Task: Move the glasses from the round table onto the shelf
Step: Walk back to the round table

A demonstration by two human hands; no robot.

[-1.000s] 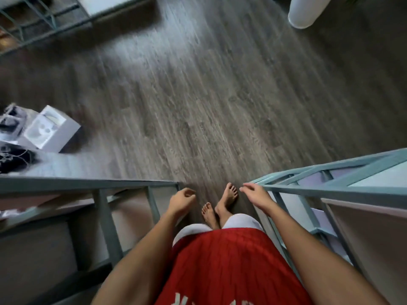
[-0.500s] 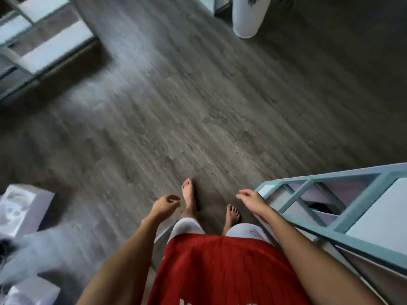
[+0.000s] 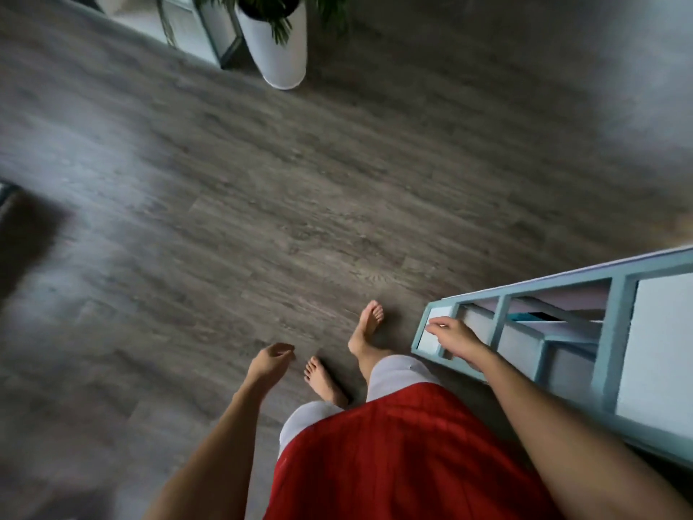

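I look down at a grey wood floor and my bare feet. A teal-framed shelf (image 3: 618, 317) with white panels stands at my right. My right hand (image 3: 455, 339) hangs over its near corner, fingers loosely spread, holding nothing. My left hand (image 3: 270, 360) hangs over the floor beside my left foot, fingers loosely curled and empty. No glasses and no round table are in view.
A white planter (image 3: 279, 50) with a green plant stands at the top centre, next to a teal-framed unit (image 3: 202, 28). A dark blurred shape (image 3: 26, 238) sits at the left edge. Open floor lies ahead between them.
I have stepped forward and turned. The left shelf and the white boxes have left the view, the planter has come closer, and my right hand now hangs over the shelf corner.
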